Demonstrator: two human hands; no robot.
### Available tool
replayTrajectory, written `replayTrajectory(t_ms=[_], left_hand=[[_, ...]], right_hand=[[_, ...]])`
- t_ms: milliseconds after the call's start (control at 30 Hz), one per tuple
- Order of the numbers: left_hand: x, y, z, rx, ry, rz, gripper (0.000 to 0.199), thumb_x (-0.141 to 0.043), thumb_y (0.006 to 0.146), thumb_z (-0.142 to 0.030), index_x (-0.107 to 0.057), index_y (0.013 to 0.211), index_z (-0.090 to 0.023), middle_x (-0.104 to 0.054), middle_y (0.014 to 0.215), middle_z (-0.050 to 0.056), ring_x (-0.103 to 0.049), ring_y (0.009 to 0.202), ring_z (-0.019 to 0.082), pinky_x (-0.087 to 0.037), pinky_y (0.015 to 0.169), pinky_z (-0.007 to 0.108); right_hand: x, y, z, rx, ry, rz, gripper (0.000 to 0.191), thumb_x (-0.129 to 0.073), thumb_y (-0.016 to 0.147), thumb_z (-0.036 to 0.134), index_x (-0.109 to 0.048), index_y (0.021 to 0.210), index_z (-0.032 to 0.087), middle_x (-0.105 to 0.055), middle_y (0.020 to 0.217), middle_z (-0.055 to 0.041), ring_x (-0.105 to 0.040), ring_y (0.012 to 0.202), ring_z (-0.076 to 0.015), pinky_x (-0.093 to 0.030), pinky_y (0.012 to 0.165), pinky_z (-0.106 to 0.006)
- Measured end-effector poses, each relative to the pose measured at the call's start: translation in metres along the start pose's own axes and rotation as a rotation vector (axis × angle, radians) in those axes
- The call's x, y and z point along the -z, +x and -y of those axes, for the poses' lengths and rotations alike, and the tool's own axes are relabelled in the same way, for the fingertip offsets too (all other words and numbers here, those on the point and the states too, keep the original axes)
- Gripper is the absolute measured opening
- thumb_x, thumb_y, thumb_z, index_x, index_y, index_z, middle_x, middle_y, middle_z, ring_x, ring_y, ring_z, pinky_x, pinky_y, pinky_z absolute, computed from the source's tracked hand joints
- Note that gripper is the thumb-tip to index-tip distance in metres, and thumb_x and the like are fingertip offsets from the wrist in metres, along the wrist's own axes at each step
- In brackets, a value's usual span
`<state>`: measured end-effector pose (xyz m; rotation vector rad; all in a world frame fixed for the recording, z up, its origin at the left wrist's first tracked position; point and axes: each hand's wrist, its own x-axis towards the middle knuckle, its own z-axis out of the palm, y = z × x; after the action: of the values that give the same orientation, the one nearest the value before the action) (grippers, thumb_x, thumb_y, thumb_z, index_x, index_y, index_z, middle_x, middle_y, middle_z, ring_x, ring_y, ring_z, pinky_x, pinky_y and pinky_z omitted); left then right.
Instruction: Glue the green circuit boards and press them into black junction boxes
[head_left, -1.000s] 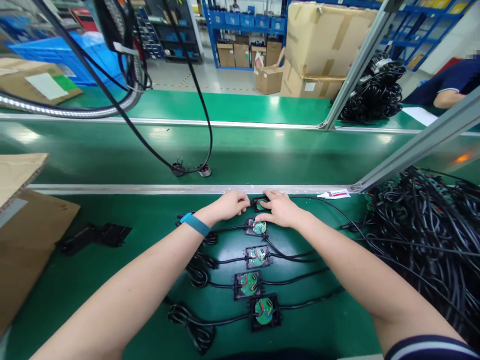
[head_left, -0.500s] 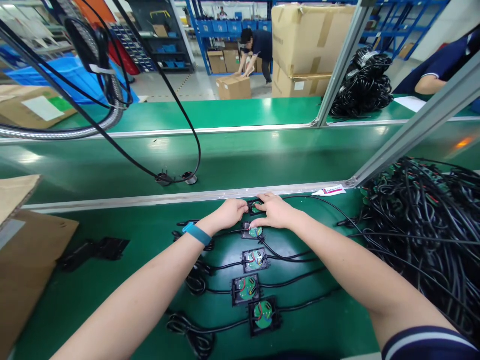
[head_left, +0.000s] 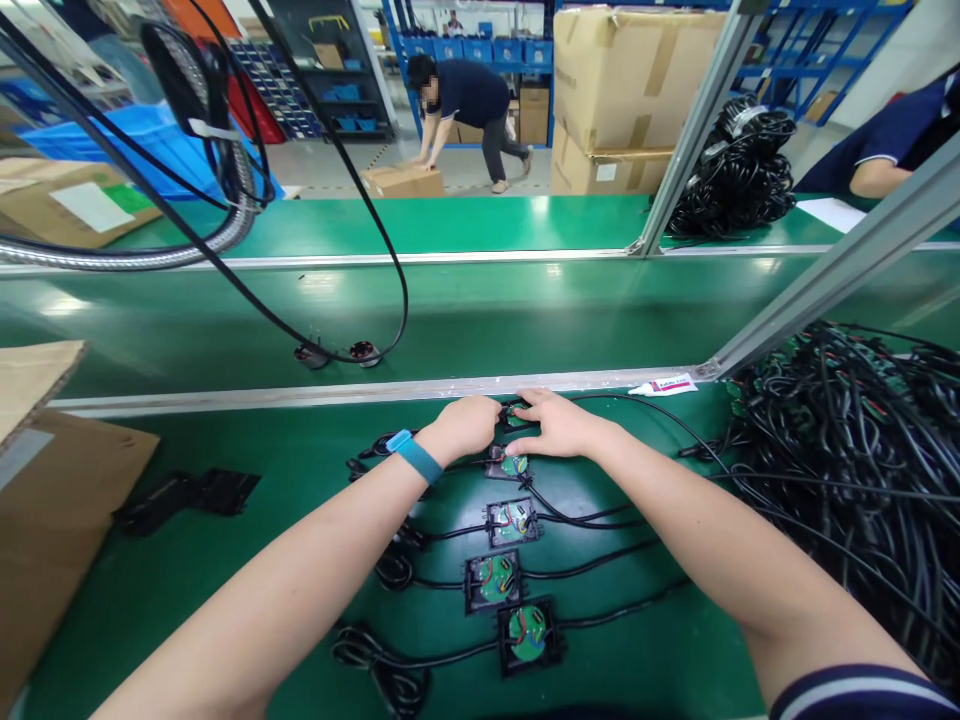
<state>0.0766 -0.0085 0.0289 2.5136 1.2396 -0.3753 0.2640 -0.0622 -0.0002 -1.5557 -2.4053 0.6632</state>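
Note:
At the far end of a column of black plastic housings, both hands work on the farthest housing (head_left: 513, 414), largely covered by my fingers. My left hand (head_left: 469, 428), with a teal wristband (head_left: 415, 456), is curled closed at its left edge; what its fingers pinch is hidden. My right hand (head_left: 562, 426) grips the housing from the right, fingertips on its far side and thumb nearer me. Below lie several open housings with green circuit boards, among them one close by (head_left: 513, 464), a middle one (head_left: 513, 520) and the nearest one (head_left: 528, 634). Black cables run out from both sides.
A large heap of black cables (head_left: 862, 480) lies right, near a glue tube (head_left: 666, 385) and slanted metal post (head_left: 795, 280). Left are a cardboard box (head_left: 75, 520) and black parts (head_left: 195, 498). Cable loops hang ahead. Behind the bench a person (head_left: 472, 110) bends over a carton.
My left hand has turned, its back now rolled over the fingers at the housing's edge. My right hand stays nearly in place. The person behind has moved left with the carton.

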Motion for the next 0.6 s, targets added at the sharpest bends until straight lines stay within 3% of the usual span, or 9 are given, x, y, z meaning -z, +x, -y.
replayTrajectory(t_ms=[167,300,467,600], left_hand=[[-0.001,-0.001,-0.006,0.046,0.031,0.02,0.027,-0.047,0.092,-0.02,-0.072,0.102,-0.015,-0.074,0.103,0.018,-0.071,0.098,0.03,-0.053,0.081,0.035],[-0.002,0.0,-0.006,0.05,0.032,0.023,0.03,-0.045,0.093,-0.02,-0.072,0.105,-0.015,-0.074,0.106,0.017,-0.071,0.098,0.028,-0.053,0.081,0.034],[-0.004,0.005,0.002,0.011,0.02,0.028,0.031,-0.043,0.096,-0.026,-0.073,0.099,-0.016,-0.075,0.104,0.016,-0.072,0.095,0.027,-0.053,0.08,0.034],[-0.003,0.002,0.007,-0.045,0.03,-0.009,0.033,-0.041,0.098,-0.027,-0.072,0.098,-0.017,-0.075,0.102,0.015,-0.071,0.096,0.027,-0.052,0.082,0.035]], right_hand=[[0.002,-0.005,-0.004,0.024,0.114,0.018,0.097,-0.068,0.074,0.075,-0.055,0.143,0.007,-0.031,0.16,-0.0238,-0.03,0.148,-0.0395,-0.026,0.123,-0.051],[-0.002,-0.008,-0.008,0.06,0.139,0.003,0.1,-0.072,0.074,0.072,-0.043,0.153,0.018,-0.024,0.164,-0.0194,-0.024,0.151,-0.0376,-0.025,0.122,-0.054],[-0.006,-0.004,-0.009,0.086,0.024,0.046,0.084,-0.068,0.08,0.069,-0.056,0.143,0.015,-0.022,0.164,-0.0212,-0.02,0.152,-0.0404,-0.024,0.122,-0.056],[0.001,0.002,-0.004,0.072,-0.007,0.098,0.08,-0.066,0.082,0.068,-0.058,0.142,0.015,-0.024,0.163,-0.0205,-0.019,0.152,-0.0414,-0.025,0.121,-0.057]])
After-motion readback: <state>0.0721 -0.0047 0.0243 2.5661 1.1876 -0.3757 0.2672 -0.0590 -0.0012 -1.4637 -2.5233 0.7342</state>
